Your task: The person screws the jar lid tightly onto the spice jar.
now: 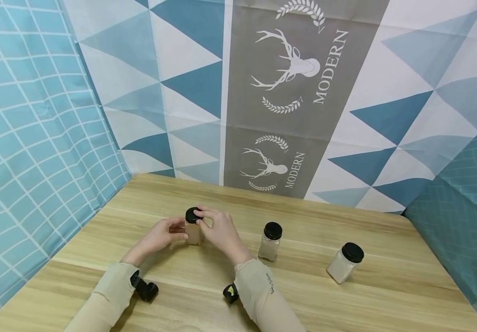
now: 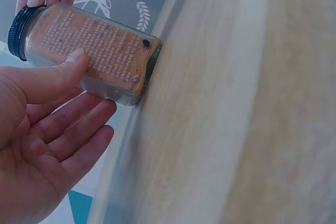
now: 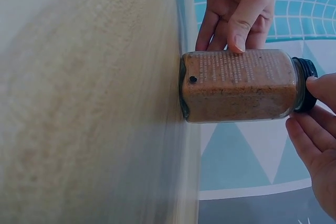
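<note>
A square glass spice jar with reddish-brown powder and a black screw lid stands upright on the wooden table. My left hand holds the jar's body from the left, its thumb across the printed face and its fingers at the other side, as the left wrist view shows. At the top, my right hand pinches the lid between thumb and fingers. In the right wrist view, fine white lettering covers one face of the jar, and a small dark spot sits near its base.
To the right stands a second black-lidded jar with pale contents. Farther right is a third jar, filled with whitish powder. The wooden table meets a patterned backdrop behind and a blue tiled-print sheet at left.
</note>
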`<state>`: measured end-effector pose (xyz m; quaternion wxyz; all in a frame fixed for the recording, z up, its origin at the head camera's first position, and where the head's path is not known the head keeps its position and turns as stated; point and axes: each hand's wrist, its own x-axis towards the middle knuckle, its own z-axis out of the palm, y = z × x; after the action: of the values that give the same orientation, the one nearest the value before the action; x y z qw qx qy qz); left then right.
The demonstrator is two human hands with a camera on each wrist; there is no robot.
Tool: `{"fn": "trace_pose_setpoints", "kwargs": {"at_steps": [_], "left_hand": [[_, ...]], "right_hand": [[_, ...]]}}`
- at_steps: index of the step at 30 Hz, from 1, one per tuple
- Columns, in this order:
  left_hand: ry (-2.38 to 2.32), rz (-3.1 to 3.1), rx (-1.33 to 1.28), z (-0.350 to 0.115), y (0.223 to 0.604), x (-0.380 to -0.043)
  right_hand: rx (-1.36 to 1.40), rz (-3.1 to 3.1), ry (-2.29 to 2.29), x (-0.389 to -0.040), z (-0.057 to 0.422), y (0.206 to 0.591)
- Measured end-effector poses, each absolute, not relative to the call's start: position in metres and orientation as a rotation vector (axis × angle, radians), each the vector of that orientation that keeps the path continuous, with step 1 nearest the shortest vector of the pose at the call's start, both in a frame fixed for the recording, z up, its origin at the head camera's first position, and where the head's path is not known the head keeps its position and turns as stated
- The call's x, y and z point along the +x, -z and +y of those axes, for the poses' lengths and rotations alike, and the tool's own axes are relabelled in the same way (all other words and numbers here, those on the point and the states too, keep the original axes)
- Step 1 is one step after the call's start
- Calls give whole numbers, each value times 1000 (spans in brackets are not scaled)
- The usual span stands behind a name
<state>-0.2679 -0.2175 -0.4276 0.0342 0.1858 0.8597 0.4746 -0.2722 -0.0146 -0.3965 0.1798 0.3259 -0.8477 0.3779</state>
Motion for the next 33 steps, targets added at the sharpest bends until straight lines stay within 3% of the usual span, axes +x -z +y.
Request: {"fn": "trace_pose_setpoints", "kwargs": {"at_steps": [33], "left_hand": [[-1453,2595,587,-219,429,-269]], "right_hand": [[913,-2494,-1049,-272,-14,386]]}}
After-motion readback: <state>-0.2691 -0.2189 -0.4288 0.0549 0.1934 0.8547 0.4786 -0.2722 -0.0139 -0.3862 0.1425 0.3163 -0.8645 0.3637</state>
